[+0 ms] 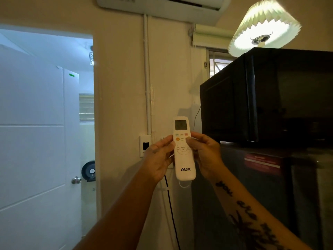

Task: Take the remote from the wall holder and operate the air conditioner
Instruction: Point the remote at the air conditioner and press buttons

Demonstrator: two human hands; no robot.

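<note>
A white AUX remote (184, 159) with a small grey screen at its top is held upright in front of the wall, its buttons facing me. My left hand (159, 158) grips its left edge, thumb by the coloured buttons. My right hand (204, 154) grips the right edge, with its thumb resting on the button area below the screen. The white air conditioner (162, 8) hangs high on the wall above, partly cut off by the frame's top. The wall holder is hidden behind the hands and the remote.
A black microwave (266, 98) sits on a dark fridge (261, 195) close on the right. A white door (36, 141) stands open on the left. A white conduit (148, 78) runs down to a wall socket (145, 146). A lit lamp (263, 27) hangs at upper right.
</note>
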